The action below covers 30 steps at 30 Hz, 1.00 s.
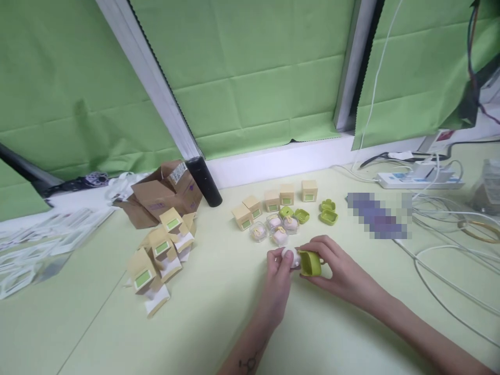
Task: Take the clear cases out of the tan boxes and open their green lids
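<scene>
You have two hands on the work: your left hand point(278, 286) pinches one small white rounded piece point(290, 257) between thumb and fingers, and your right hand point(344, 270) grips one olive-green case shell point(311, 263) by its edges, its hollow facing the white piece. The two meet just in front of you, over the table point(219, 302); your fingers cover where they join, so you can't tell whether the piece sits inside.

Beyond your hands you have four clear-wrapped pale pink balls point(279, 236), four loose green case parts point(328, 217) and five standing kraft boxes point(309, 191). To your left, three green-labelled opened cartons point(143, 279) show in a heap, but overlapping flaps make its full count uncertain. Behind it are one brown cardboard box point(167, 192) and one black cylinder point(204, 182). To your right, a purple item point(375, 216) is pixelated beyond recognition; white cables point(424, 273) run off the edge.
</scene>
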Tool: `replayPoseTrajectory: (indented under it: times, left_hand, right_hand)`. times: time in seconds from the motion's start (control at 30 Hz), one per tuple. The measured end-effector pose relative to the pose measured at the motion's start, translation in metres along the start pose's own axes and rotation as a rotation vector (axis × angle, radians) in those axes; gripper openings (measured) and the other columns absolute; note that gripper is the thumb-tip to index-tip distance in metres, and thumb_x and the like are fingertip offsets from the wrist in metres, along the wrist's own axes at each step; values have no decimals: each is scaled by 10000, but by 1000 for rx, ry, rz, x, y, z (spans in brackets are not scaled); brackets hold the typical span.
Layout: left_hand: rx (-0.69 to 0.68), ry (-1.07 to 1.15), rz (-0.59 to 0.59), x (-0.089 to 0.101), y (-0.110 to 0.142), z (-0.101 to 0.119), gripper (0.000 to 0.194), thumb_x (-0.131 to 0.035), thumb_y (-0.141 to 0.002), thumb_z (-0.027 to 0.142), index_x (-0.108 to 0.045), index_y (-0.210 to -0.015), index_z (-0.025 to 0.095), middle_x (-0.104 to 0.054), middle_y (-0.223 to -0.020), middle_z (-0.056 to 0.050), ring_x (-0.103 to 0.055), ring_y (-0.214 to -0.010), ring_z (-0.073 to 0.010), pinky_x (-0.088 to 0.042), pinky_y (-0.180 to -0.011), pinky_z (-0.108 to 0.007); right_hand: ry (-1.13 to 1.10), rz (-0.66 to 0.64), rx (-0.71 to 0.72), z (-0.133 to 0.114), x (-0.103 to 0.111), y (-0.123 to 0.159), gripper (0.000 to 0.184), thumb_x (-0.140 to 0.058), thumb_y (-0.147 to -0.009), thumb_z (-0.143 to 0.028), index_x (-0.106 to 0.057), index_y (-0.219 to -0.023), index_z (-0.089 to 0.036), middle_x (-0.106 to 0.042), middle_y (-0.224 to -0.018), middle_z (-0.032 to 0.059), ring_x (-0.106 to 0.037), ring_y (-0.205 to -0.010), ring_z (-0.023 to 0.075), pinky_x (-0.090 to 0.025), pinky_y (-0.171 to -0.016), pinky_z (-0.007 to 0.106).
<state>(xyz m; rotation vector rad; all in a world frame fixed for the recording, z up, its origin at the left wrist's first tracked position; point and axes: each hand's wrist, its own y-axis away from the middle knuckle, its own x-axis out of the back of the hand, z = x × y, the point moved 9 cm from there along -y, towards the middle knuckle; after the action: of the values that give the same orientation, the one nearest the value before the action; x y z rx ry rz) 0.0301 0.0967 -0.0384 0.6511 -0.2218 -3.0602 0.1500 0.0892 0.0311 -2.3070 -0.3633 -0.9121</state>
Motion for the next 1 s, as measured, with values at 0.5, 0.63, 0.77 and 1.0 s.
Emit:
replayPoseTrajectory:
  times: [0.5,0.63,0.77,1.0]
  left_hand:
    - [22,-102,-237,-10,3,1,381,-738,-700,325,-476,-949,203,-573,-846,-8,-534,-808,-156,-410,-737,-290]
    - [90,-101,-275,-14,5,-4,539,-767,-667,275,-461,-1107,215,-586,-870,-11,-552,-827,-165,-415,-768,-304]
    - [162,94,-299,-26,10,-7,358,-661,-759,353,-561,-1052,173,-601,-923,-53,-555,-910,-197,-419,-815,-316]
    - [377,180,-427,-43,24,-29,264,-483,-826,338,-605,-957,143,-594,-814,-52,-543,-795,-189,-462,-671,-303]
  right_hand:
    - [180,-83,78,-6,-13,0,574,-602,-724,-91,-431,-1247,-255,-598,-1085,78,-585,-966,255,-522,-746,390]
    - [160,-124,87,-11,-13,-2,393,-601,-694,-77,-521,-1044,-237,-621,-968,55,-589,-858,237,-492,-695,365]
    - [130,-35,89,-13,-7,-3,345,-598,-697,-103,-461,-992,-217,-601,-926,68,-574,-828,237,-465,-667,354]
    - [214,1,109,-12,-16,2,377,-588,-581,-62,-416,-877,-218,-571,-865,48,-543,-753,226,-424,-627,343]
